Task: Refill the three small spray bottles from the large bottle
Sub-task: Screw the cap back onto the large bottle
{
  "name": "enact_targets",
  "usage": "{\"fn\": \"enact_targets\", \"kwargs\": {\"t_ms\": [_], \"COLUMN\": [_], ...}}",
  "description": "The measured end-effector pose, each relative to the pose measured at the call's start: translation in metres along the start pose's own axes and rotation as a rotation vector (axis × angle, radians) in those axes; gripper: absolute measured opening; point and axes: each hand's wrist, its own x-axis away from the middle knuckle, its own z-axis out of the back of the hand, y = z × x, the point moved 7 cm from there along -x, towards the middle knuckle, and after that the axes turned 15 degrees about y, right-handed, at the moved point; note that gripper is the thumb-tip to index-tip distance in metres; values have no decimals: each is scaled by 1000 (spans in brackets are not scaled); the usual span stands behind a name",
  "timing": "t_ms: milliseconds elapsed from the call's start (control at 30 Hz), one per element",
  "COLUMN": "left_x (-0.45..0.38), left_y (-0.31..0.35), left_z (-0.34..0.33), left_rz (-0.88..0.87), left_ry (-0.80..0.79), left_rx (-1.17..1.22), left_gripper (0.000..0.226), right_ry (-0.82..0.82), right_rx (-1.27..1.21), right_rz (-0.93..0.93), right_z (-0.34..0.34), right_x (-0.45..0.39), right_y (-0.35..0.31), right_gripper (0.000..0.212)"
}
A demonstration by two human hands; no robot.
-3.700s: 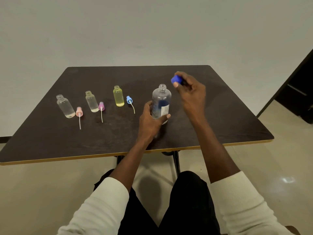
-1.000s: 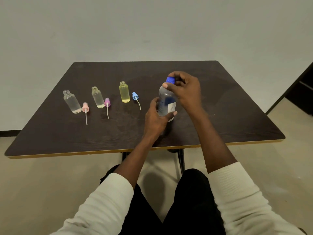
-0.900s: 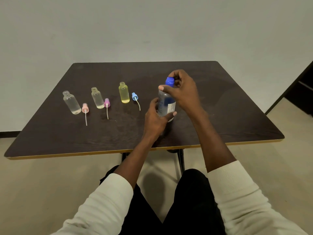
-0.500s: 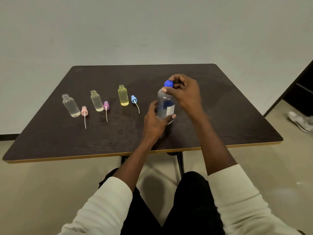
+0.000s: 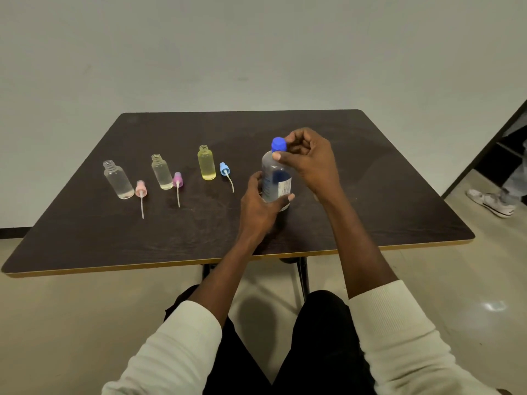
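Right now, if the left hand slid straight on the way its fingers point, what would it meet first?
Nothing new: the left hand already grips the large bottle, which blocks that line. Past it, the table looks free.

Three small bottles point(image 5: 160, 175) with loose spray heads point(image 5: 177, 180) block the counter's point(image 5: 370, 195) left half; the large bottle point(image 5: 276, 178) stands mid-counter. The right edge and far corners lie open.

Dark wooden table point(image 5: 370, 201) against plain pale wall point(image 5: 256, 47), beige glossy floor point(image 5: 71, 323).
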Motion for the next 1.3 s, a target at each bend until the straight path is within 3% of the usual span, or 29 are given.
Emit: {"fn": "enact_targets", "kwargs": {"t_ms": [167,267,433,567,700,967,1100,1233,1300], "left_x": [0,0,0,0,1,0,-1,-1,-2], "left_y": [1,2,4,5,5,3,2,1,1], "left_z": [-1,-2,-1,-1,-1,1,1,0,-1], "left_rz": [-16,-8,-10,-14,-15,-3,-9,-10,-9], "left_ry": [-15,-12,-9,-14,-15,12,10,1,-3], "left_rx": [-2,-9,-8,-12,1,12,5,6,1], "left_gripper": [74,75,72,72,72,76,74,72,73], "right_ry": [-190,-204,10,25,-129,-23,29,-76,-114], "right_rx": [30,67,-8,82,53,-5,40,-45,-20], "right_rz": [-30,10,-9,42,-6,-13,25,-39,-55], "right_z": [-8,-6,0,-5,-10,-6,-6,-8,-8], "right_x": [3,1,1,2,10,3,3,5,4], "right_y": [2,1,2,4,6,4,6,8,10], "right_gripper": [63,43,29,41,58,20,34,49,47]}}
